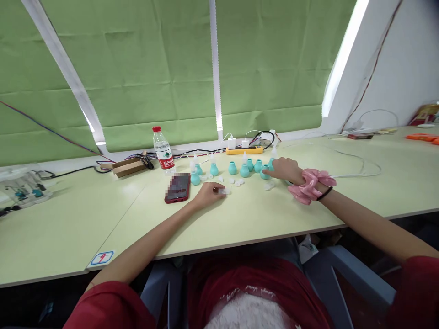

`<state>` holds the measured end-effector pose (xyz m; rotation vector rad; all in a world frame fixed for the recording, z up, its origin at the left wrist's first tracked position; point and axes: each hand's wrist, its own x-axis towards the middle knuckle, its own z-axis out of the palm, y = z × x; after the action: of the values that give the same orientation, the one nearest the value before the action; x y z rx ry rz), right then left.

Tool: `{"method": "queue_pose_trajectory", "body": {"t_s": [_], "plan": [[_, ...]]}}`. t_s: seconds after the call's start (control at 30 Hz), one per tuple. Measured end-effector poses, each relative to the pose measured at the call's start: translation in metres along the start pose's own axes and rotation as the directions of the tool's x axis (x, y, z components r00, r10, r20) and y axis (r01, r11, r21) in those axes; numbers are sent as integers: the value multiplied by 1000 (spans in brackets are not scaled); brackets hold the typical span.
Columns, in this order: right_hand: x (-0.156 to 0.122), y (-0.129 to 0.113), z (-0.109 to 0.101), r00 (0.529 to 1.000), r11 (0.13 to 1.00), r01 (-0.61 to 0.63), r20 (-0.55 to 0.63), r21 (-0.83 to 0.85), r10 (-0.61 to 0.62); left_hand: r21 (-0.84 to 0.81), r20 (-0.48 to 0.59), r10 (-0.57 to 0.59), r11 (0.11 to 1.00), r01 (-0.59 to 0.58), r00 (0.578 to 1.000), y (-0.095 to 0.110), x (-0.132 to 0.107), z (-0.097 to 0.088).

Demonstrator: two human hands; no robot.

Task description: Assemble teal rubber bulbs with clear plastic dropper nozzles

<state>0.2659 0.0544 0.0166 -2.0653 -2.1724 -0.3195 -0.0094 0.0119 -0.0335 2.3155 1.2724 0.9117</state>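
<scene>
Several small teal bulb-shaped bottles stand in a loose row on the pale green table, a few with clear pointed tips. Small white caps lie scattered in front of them. My left hand rests on the table with its fingers pinched on a small white cap. My right hand, with a pink scrunchie on the wrist, reaches to the right end of the row and closes its fingers around a teal bottle.
A red phone lies left of my left hand. A water bottle with a red cap stands behind it. A yellow power strip with chargers and cables lies near the window. A wooden box and a clear container stand further left.
</scene>
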Motion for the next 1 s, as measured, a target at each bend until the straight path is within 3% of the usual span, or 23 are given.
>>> {"method": "queue_pose_trajectory", "body": {"t_s": [0.13,0.3,0.37,0.53,0.63,0.7,0.87,0.93,1.0], "plan": [[11,-3,19,997,998,-2,80,70,-4,84,-104,4,996,5,995,-2,0,-3],[11,1,18,999,985,19,-48,170,-11,-12,-127,38,999,-40,991,15,-5,0],[5,9,12,998,959,55,-45,278,-44,-38,-124,16,999,-21,992,16,-5,3],[-10,18,11,961,815,-15,234,579,-149,-56,-217,-86,996,75,972,4,0,2],[-10,-2,21,951,750,-45,257,660,-169,-76,-263,-151,988,135,953,1,1,-1],[-9,-25,28,955,689,3,203,725,-218,-86,-279,-157,987,138,947,2,1,-2],[-8,-84,34,959,593,223,-66,773,-274,-110,-311,-127,989,97,942,5,0,-2],[-11,-98,34,953,616,297,-184,730,-241,-137,-318,-133,986,93,939,3,1,-2],[-15,-104,34,917,651,389,-338,652,-210,-175,-321,-143,980,89,936,-2,3,-3]]}}
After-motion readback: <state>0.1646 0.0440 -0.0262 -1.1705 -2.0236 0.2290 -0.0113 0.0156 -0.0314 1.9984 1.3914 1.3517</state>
